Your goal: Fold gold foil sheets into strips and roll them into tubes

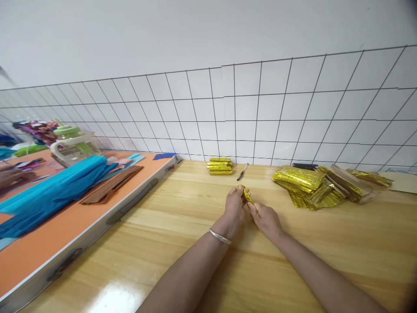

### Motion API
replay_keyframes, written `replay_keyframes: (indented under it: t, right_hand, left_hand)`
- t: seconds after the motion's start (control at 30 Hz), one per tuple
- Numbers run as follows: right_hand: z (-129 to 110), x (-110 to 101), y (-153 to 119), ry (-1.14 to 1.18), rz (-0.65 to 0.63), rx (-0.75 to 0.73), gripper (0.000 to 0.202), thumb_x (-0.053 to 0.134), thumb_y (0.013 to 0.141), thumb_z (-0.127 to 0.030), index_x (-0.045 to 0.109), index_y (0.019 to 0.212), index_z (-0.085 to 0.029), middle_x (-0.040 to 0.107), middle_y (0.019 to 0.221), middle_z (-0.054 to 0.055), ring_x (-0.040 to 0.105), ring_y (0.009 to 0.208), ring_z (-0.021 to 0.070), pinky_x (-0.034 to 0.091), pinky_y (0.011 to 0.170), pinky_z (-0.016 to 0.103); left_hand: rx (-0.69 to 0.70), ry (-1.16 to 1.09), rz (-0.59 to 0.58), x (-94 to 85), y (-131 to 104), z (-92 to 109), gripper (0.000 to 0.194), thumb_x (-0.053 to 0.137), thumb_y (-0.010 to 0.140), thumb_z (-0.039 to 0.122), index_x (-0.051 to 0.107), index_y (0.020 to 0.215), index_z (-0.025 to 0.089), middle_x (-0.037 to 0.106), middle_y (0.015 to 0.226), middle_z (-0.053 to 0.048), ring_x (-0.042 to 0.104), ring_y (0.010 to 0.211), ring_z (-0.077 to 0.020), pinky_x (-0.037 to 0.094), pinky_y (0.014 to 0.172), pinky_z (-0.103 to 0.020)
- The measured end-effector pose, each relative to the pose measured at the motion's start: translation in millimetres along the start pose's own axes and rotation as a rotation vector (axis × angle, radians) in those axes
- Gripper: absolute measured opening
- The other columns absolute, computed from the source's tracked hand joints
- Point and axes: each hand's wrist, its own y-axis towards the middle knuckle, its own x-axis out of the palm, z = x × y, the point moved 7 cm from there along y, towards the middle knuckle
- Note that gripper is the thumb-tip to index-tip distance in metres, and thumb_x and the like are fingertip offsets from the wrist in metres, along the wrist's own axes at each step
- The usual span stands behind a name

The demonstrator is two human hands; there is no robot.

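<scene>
Between my two hands, above the wooden table (182, 217), is a narrow gold foil strip (247, 196). My left hand (235, 202), below a silver bangle, pinches its upper end. The lower end is gripped by my right hand (264, 218). Just beyond my hands lies a pen (243, 172). Several gold rolls (220, 167) are stacked to its left, near the wall. A loose heap of gold foil strips (301, 180) spreads out on the right.
An orange board (130, 188) with a raised pale edge runs along the left, bearing blue sheets (65, 182), a brown strip (112, 187) and a green-lidded container (76, 143). A tiled wall (247, 108) closes off the back. Cardboard (404, 181) lies far right.
</scene>
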Motion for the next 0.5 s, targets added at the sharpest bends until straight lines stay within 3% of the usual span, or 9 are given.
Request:
replay_keyframes:
  t: [0.23, 0.5]
  right_hand:
    - [3.7, 7.0, 1.1, -0.026, -0.055, -0.047, 0.039, 0.023, 0.094, -0.044, 0.052, 0.08, -0.021, 0.06, 0.067, 0.001, 0.055, 0.061, 0.0162, 0.035, 0.054, 0.025]
    - [12.5, 0.6, 6.4, -0.117, -0.062, -0.036, 0.03, 0.028, 0.094, -0.037, 0.051, 0.084, -0.021, 0.061, 0.067, 0.0, 0.056, 0.06, 0.0148, 0.033, 0.054, 0.024]
  left_hand:
    - [-0.026, -0.071, -0.064, 1.9, 7.1, 8.2, 0.013, 0.063, 0.079, 0.024, 0.054, 0.084, 0.015, 0.06, 0.084, -0.003, 0.06, 0.071, -0.0096, 0.046, 0.072, -0.022]
    - [0.01, -0.046, -0.181, 6.0, 8.8, 14.5, 0.019, 0.064, 0.079, 0.028, 0.056, 0.09, 0.016, 0.062, 0.089, -0.005, 0.063, 0.08, -0.0131, 0.047, 0.08, -0.027]
